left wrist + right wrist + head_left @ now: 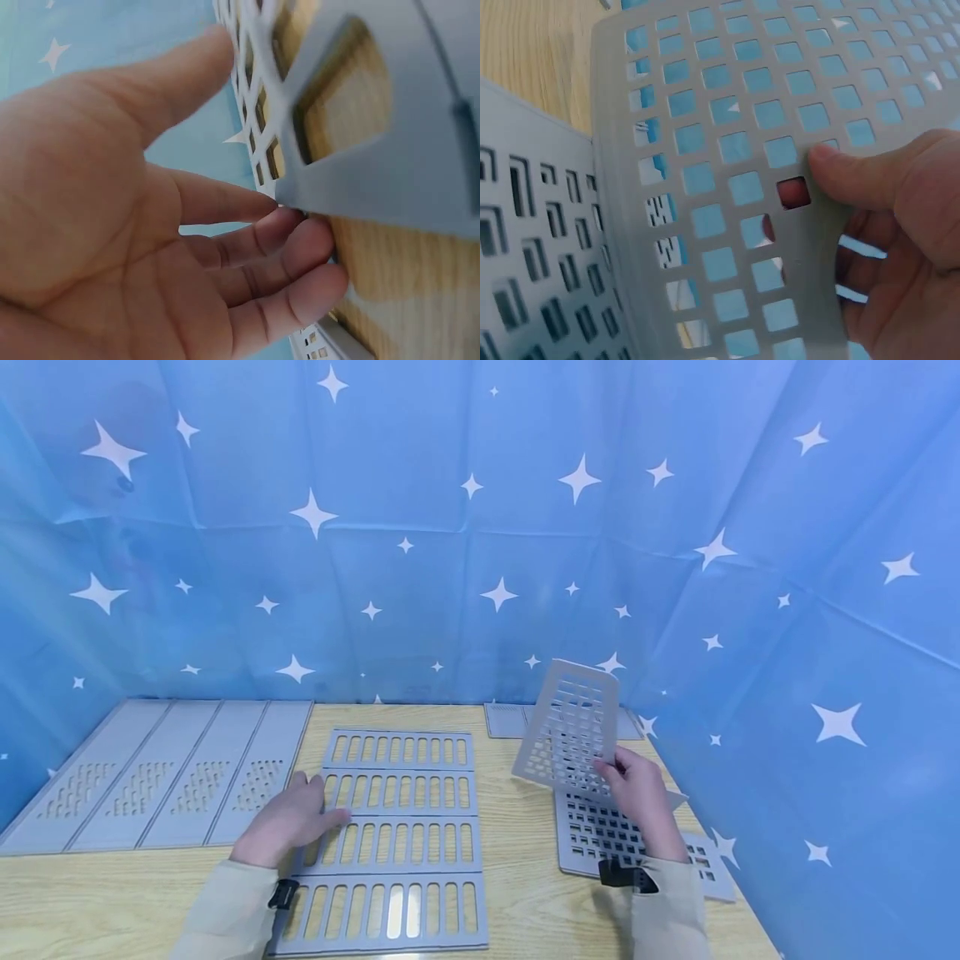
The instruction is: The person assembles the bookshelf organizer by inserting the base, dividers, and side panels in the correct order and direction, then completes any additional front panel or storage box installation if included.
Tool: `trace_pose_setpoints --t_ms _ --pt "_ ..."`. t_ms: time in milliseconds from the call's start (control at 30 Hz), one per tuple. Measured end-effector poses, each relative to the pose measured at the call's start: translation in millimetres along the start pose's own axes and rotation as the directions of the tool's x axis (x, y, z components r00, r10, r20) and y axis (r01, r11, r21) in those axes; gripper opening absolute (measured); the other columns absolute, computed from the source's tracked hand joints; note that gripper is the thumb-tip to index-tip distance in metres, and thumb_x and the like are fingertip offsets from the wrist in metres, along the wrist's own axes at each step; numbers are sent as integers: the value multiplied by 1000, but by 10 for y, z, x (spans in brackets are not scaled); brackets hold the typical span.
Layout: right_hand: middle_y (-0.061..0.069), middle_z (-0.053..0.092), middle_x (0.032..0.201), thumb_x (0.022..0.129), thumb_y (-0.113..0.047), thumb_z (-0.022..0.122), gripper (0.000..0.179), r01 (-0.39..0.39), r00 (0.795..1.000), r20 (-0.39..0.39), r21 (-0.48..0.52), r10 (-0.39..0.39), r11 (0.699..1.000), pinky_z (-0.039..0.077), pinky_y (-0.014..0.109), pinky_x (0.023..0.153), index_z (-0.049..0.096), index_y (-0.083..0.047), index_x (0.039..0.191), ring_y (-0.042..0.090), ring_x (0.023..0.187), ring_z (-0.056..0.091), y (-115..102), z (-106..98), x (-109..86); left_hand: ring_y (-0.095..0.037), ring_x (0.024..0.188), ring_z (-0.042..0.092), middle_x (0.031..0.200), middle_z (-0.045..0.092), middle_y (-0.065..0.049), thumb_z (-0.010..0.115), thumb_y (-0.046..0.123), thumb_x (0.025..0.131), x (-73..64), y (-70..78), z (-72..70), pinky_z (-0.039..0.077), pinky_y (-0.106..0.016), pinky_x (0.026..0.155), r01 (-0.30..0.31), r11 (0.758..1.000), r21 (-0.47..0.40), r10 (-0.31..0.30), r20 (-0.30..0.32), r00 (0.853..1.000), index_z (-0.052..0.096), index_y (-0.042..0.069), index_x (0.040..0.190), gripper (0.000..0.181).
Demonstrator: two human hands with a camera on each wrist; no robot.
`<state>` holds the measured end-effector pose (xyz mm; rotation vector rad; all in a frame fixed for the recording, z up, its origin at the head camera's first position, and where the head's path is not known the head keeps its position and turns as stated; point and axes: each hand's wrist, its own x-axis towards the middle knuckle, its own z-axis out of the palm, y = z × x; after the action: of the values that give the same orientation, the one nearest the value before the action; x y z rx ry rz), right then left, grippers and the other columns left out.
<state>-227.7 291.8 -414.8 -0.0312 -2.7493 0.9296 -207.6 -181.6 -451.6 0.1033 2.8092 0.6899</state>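
Observation:
My right hand [641, 785] pinches the edge of a thin grey panel with square holes [810, 262], thumb on the near face and fingers behind. The panel is raised and tilted above a grey panel with similar holes [564, 835] on the table. In the left wrist view, my left hand [97, 195] has its thumb extended and its other fingers slightly bent, fingertips right at the corner of a slotted grey panel [360, 187]. From the head view, that hand [288, 818] is at the left side of the slotted panels [405, 870], which lie in a column of several rows.
Several long grey panels with slanted perforations [232, 727] lie side by side on the left of the wooden table [517, 893]. Smaller grey pieces [504, 723] lie at the back right. Another holed panel [716, 893] sticks out at the right edge. A blue star-patterned curtain [420, 568] hangs behind.

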Motion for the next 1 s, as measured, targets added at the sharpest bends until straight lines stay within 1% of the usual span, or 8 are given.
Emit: trace_pose_setpoints --t_ms 100,200,367,467,533,733,867,1000 --pt "21 75 103 103 -10 63 21 23 999 -22 5 -23 1000 41 35 60 74 0 117 25 72 55 4 19 15 -49 102 61 138 39 -46 77 37 92 12 10 14 55 -58 85 4 1000 8 -4 -22 1000 38 -23 144 88" --pt "22 75 105 103 -10 63 20 45 998 -52 16 -44 999 43 34 61 73 1 116 25 75 58 -13 50 39 -35 86 58 127 45 -39 81 33 87 17 22 25 56 -49 71 17 1000 -6 -17 -37 999 41 -22 142 87" --pt "21 72 95 105 -12 60 20 64 996 -70 50 -60 997 39 32 57 71 1 116 23 67 51 -82 108 109 -35 80 56 132 39 -45 78 28 83 20 57 44 55 -45 64 33 999 7 -32 -44 999 39 -25 140 87" --pt "20 72 98 106 -14 59 21 71 997 -45 67 -68 995 39 33 56 70 -1 118 24 66 49 -140 130 191 -34 76 55 132 38 -47 78 27 82 19 75 60 56 -45 63 27 999 32 -26 -43 999 38 -28 137 88" --pt "20 73 103 106 -15 59 22 94 995 -28 67 -92 993 41 33 58 70 -2 121 24 70 53 -180 149 270 -32 74 54 126 41 -43 78 26 81 10 83 62 54 -44 60 18 999 31 -17 -46 999 41 -29 133 84" --pt "17 59 77 106 -14 59 16 158 987 22 82 -160 984 36 31 54 65 -2 97 21 60 42 -232 260 494 -31 72 54 124 42 -42 79 23 80 -32 101 38 53 -42 58 2 1000 12 -2 -22 1000 41 -28 134 83" --pt "19 68 86 105 -12 60 15 170 984 40 80 -173 982 38 31 55 70 -1 104 19 63 46 -237 351 604 -32 73 56 132 38 -46 78 24 82 -40 116 44 54 -43 58 10 1000 28 -10 -3 1000 39 -27 138 85" --pt "20 69 88 106 -14 60 18 146 985 79 79 -153 986 38 31 56 70 0 103 21 64 48 -251 397 668 -34 74 56 136 36 -47 77 24 82 -47 130 57 55 -45 60 10 1000 29 -10 8 1000 38 -27 139 85"
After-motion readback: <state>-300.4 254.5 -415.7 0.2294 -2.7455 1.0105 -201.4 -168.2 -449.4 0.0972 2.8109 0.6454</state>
